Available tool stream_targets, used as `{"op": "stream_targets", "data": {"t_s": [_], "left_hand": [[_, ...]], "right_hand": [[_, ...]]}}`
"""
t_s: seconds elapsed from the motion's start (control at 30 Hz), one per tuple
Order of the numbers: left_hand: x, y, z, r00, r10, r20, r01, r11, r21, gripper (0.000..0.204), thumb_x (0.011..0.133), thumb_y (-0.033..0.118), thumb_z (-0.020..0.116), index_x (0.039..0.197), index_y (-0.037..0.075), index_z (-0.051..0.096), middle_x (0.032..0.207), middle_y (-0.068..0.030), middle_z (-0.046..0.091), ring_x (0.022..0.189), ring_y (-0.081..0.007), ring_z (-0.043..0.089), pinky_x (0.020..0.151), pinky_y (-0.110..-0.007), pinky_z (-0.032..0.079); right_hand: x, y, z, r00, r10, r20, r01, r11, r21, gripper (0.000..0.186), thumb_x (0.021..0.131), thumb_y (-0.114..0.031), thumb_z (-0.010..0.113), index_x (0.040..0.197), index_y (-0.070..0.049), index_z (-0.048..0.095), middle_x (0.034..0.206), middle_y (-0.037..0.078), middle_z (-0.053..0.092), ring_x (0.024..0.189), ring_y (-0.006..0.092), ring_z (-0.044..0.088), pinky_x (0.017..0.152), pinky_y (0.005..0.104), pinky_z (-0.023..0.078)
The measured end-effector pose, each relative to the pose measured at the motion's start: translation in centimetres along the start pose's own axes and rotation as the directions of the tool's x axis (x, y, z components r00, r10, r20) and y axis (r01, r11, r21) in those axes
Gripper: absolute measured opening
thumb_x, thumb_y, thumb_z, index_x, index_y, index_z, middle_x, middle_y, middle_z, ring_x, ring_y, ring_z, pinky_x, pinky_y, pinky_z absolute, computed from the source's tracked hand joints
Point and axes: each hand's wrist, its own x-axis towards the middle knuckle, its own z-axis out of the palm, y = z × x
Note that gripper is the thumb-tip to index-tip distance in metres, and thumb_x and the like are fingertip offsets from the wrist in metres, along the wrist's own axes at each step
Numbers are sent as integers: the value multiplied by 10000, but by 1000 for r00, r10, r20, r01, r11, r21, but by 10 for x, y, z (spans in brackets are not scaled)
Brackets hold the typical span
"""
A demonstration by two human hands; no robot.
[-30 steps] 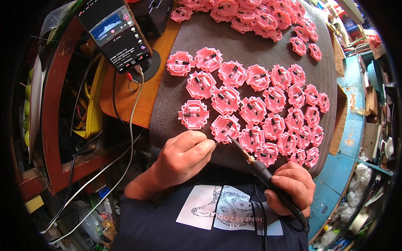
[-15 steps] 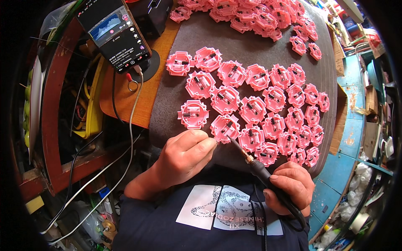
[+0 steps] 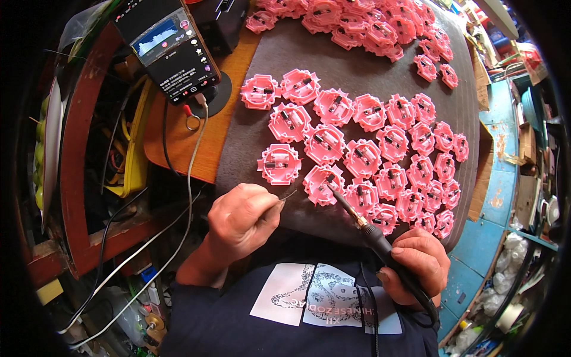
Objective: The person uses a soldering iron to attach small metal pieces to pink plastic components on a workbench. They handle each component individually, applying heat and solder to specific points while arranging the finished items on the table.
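Observation:
My right hand [image 3: 419, 265] grips the black handle of a soldering iron [image 3: 376, 239]. The iron's tip rests at a small black component inside a round pink plastic housing [image 3: 315, 191], in the row nearest me. Between the pinched fingers of my left hand [image 3: 245, 219] is a thin wire, probably solder [image 3: 289, 195], its free end sticking out toward that housing but apart from it. Just beyond this hand lies another pink housing [image 3: 279, 164] with a black and a pale part inside. Several more such housings [image 3: 361, 157] lie open side up in rough rows.
A heap of pink housings [image 3: 363, 21] covers the far end of the dark work mat [image 3: 238, 160]. At the left, a phone [image 3: 169, 50] stands on a holder over a wooden board [image 3: 163, 146], with a white cable [image 3: 193, 152] hanging down. Blue panels [image 3: 499, 196] are at the right.
My left hand has drawn back to the left with the wire, away from the housing under the iron. The iron tip stays at that same housing. The view has shifted slightly.

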Motion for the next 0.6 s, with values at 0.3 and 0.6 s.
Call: {"op": "stream_targets", "data": {"t_s": [0.3, 0.6], "left_hand": [[-10, -12, -9, 995, -50, -84, 54, 998, 41, 284, 831, -106, 798, 1081, 12, 737, 986, -138, 691, 812, -233, 692, 698, -310, 557], [2, -14, -8, 999, -22, -33, 24, 998, 66, 338, 816, -93, 832, 1130, -9, 739, 1050, -122, 635, 826, -228, 684, 708, -322, 575]], "right_hand": [[24, 5, 18, 996, -81, 43, 79, 996, 46, 449, 774, -63, 906, 1169, -12, 700, 882, 140, 680, 647, 257, 660, 543, 363, 522], [38, 5, 29, 993, -108, 51, 106, 994, 39, 373, 795, -22, 826, 1133, 55, 687, 858, 171, 694, 639, 267, 676, 552, 366, 540]]}}
